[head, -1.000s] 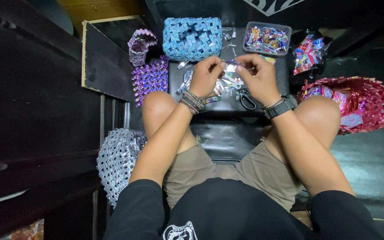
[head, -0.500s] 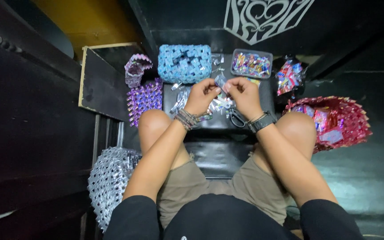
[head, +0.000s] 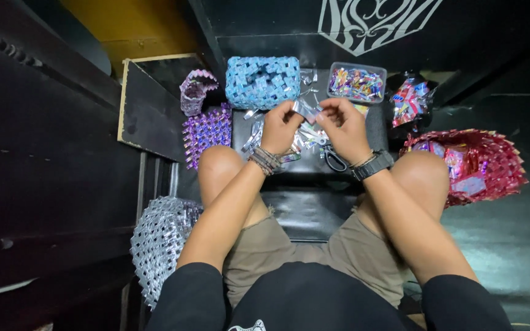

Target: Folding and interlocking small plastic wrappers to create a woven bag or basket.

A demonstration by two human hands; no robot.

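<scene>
Two hands pinch one silver strip, now drawn closer together

Both hands meet above the black stool top (head: pixel 314 168), and between them sits a small folded strip of silver foil (head: pixel 307 110). The left hand (head: pixel 279 127) closes its thumb and fingers narrowly on the strip's near end; the right hand (head: pixel 343 125) grips the other end the same way, fingers curled tight. Compared with a second ago, the hands sit nearer each other and the strip between them looks shorter, which I judge to mean a fold is being pressed in rather than a fresh piece picked up. The view has also tilted up, so more of the wall behind shows.

Just beneath the hands lies a loose pile of silver strips (head: pixel 259 136), and black-handled scissors (head: pixel 334 160) rest by the right wrist. Beyond the fingers stands a blue woven box (head: pixel 262 81), with a clear tub of coloured wrappers (head: pixel 356 83) beside it and a bag of more wrappers (head: pixel 410 100) further right. A purple woven piece (head: pixel 207 130) and a small purple woven cup (head: pixel 195 91) lie to the left. Well apart, a red woven basket (head: pixel 489 162) sits past the right knee and a silver woven basket (head: pixel 159 242) below the left elbow.
</scene>
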